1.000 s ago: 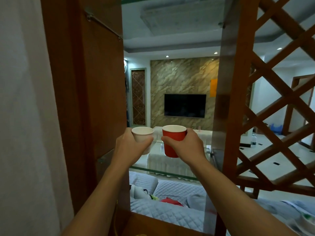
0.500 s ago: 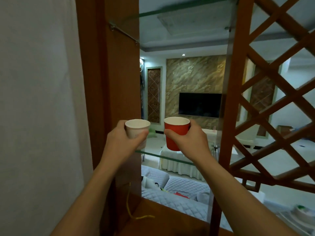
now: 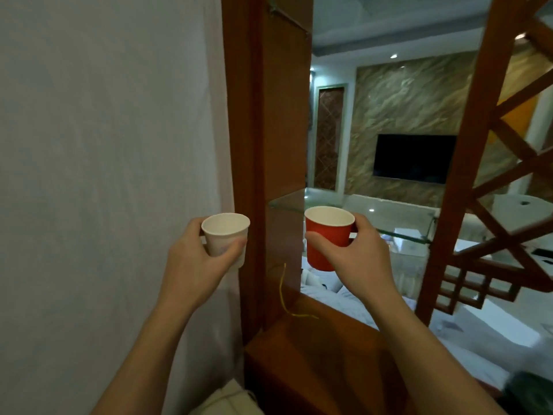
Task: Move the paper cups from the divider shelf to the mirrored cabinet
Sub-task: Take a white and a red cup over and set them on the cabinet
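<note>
left hand [image 3: 199, 262]: fingers wrapped round white paper cup [image 3: 226, 236], upright, at 9 o'clock of red paper cup [image 3: 328, 236]. right hand [image 3: 356, 259]: closed round red paper cup, upright, before glass divider shelf [image 3: 287, 202].

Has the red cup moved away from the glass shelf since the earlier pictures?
Yes. The red cup, held in the right hand, earlier stood over the glass shelf; now it is off the shelf, lower and nearer the camera, beside the wooden post.

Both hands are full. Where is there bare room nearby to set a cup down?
The wooden ledge below the hands is bare, bordered by the wooden post and a yellow string. The glass shelf behind the red cup also looks bare. The white cup faces plain wall.
</note>
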`<state>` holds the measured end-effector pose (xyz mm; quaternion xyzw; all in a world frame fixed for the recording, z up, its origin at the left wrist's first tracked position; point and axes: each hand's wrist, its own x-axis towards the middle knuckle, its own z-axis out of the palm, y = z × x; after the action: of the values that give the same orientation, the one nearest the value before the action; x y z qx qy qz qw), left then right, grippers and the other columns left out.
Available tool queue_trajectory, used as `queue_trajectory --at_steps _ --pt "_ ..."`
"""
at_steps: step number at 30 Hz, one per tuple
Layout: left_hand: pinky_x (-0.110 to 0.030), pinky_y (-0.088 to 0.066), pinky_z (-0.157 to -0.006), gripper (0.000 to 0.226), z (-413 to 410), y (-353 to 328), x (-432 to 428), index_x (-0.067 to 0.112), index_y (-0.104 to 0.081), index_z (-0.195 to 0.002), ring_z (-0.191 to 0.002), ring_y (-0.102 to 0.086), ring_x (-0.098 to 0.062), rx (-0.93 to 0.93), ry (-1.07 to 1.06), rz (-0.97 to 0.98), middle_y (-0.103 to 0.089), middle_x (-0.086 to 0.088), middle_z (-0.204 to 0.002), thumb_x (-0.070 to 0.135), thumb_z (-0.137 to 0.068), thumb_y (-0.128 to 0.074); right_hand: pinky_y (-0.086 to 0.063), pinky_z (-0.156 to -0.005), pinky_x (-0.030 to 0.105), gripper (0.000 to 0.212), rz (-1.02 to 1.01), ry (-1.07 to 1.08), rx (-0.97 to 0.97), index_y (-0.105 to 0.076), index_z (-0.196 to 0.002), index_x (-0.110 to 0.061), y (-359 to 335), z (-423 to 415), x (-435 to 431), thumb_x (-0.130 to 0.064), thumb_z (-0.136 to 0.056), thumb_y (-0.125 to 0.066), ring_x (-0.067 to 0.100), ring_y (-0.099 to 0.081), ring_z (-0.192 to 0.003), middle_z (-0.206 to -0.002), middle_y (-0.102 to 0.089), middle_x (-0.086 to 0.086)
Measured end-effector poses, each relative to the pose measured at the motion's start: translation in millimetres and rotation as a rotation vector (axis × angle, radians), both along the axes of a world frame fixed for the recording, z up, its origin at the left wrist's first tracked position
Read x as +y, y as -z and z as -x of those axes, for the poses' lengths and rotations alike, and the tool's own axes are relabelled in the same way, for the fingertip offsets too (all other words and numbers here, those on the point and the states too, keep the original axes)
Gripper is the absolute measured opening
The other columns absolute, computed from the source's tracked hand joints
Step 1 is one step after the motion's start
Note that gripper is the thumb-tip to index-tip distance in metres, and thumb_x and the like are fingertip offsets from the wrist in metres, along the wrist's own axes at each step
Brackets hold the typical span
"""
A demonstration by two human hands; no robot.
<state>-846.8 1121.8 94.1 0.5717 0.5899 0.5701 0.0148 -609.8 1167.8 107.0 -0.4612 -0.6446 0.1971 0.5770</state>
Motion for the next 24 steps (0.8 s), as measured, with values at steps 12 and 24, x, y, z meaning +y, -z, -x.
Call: queue_trajectory --at_steps 12,24 --pt "-0.030 -0.052 -0.071 0.049 48.1 32.0 -141.2 0.034 -0.052 -0.108 -0.083 -0.063 -0.009 0.032 -0.493 0.016 -0.063 0.010 -0.096 0.049 -0.067 -0.076 -0.048 -0.075 0.023 0.076 0.100 -0.437 -0.085 -0.048 -0.128 -0.030 55.4 77.6 -14.5 -0.058 -0.064 -0.076 0.011 -0.055 -0.098 -0.114 -0.055 -0.012" --pt "-0.017 -0.050 -0.069 0.050 4.0 85.2 -347.0 0.034 -0.052 -0.112 -0.089 -0.061 0.006 -0.155 -1.070 0.063 -0.060 0.024 -0.101 0.044 -0.070 -0.078 -0.042 -0.063 0.014 0.055 0.160 -1.082 -0.133 -0.051 -0.109 -0.034 106.4 169.6 -120.3 -0.047 -0.064 -0.080 0.002 -0.056 -0.087 -0.096 -0.055 -0.022"
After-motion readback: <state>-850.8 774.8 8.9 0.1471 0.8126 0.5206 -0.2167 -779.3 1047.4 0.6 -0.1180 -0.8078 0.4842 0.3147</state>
